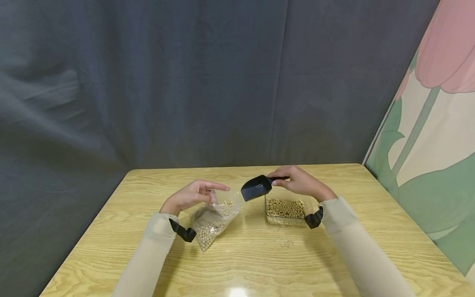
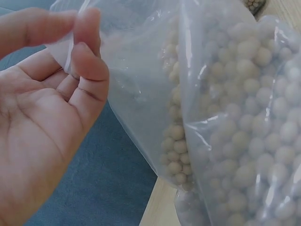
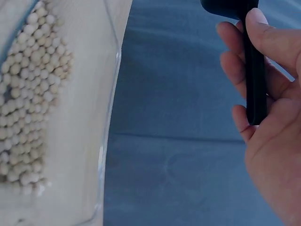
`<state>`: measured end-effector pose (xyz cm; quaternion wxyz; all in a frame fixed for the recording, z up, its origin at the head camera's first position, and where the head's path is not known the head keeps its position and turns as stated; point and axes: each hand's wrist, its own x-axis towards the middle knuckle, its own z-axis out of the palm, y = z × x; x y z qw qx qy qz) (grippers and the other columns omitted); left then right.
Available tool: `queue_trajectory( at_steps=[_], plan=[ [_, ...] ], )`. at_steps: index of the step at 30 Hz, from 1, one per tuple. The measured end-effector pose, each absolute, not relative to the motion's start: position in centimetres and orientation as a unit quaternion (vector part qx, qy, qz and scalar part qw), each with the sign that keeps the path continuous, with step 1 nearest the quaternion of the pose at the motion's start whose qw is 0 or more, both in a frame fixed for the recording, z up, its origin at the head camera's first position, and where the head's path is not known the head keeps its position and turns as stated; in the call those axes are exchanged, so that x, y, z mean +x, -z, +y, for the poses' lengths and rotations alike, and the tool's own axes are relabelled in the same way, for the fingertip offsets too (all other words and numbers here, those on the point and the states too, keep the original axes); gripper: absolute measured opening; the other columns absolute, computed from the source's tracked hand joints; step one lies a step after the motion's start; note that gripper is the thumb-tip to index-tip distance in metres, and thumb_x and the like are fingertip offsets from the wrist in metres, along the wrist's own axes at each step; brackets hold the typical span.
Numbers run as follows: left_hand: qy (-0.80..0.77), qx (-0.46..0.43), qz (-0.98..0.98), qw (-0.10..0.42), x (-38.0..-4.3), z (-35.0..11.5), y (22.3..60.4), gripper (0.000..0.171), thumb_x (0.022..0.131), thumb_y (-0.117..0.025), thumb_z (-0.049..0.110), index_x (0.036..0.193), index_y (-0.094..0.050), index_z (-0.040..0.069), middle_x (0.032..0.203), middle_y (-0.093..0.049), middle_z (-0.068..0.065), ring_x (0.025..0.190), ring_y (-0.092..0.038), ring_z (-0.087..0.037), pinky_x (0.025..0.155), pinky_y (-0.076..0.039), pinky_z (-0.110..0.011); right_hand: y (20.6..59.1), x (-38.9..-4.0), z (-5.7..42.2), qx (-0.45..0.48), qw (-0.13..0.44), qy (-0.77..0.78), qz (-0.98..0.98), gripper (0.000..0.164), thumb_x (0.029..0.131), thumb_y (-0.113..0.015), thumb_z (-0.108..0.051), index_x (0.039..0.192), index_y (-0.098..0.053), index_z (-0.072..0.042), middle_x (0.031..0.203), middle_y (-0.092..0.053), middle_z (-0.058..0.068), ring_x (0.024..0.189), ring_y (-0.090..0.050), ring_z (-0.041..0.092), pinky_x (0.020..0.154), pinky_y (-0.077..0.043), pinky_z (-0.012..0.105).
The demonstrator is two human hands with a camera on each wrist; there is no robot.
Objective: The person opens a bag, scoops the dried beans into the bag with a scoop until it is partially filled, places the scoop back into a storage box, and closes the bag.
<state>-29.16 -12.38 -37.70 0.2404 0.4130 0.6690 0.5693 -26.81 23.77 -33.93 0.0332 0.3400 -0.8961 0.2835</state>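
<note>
My left hand (image 1: 193, 194) pinches the rim of a clear plastic bag (image 2: 136, 80) between thumb and fingers. Round, pale beans (image 2: 249, 136) fill the bag's lower part, and its mouth leans toward the right. In my right hand (image 1: 299, 181) is the handle of a black scoop (image 1: 257, 187), gripped with the thumb along it in the right wrist view. The scoop's head is tilted and hangs between the bag's mouth and a clear rectangular container (image 1: 285, 222). More of the same beans (image 1: 287, 208) lie in that container, below my right hand.
A wooden table (image 1: 237, 255) carries everything, with a dark curtain (image 1: 208, 90) behind its far edge. Small clear bits (image 1: 283, 242) lie on the tabletop in front of the container. To the right stands a wall with a painted flower (image 1: 426, 123).
</note>
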Motion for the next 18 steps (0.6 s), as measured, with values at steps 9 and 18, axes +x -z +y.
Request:
queue_trajectory(
  at_steps=[9,18],
  plan=[
    [-0.573,0.408,0.669,0.24,-29.1,-12.5,37.8,0.047,0.091,-0.053,-0.006,0.136,-0.044,-0.014,0.076,-0.066,0.002,0.072,-0.06,-0.009,0.075,-0.054,-0.031,35.8,-26.4,26.7,0.285,0.023,-0.324,-0.902,0.035,0.095,-0.059,-0.016,0.127,-0.063,-0.005,0.125,-0.062,0.019,0.111,-0.06,0.035,0.087,-0.051,0.047],
    [-0.579,0.404,0.665,0.243,-29.2,-12.7,38.0,0.046,0.092,-0.052,-0.006,0.137,-0.043,-0.014,0.081,-0.068,0.002,0.072,-0.061,-0.011,0.074,-0.054,-0.03,37.6,-25.9,29.2,0.242,0.0,-0.323,-0.915,0.039,0.096,-0.058,-0.021,0.131,-0.059,-0.004,0.131,-0.057,0.022,0.12,-0.053,0.041,0.091,-0.048,0.052]
  ],
)
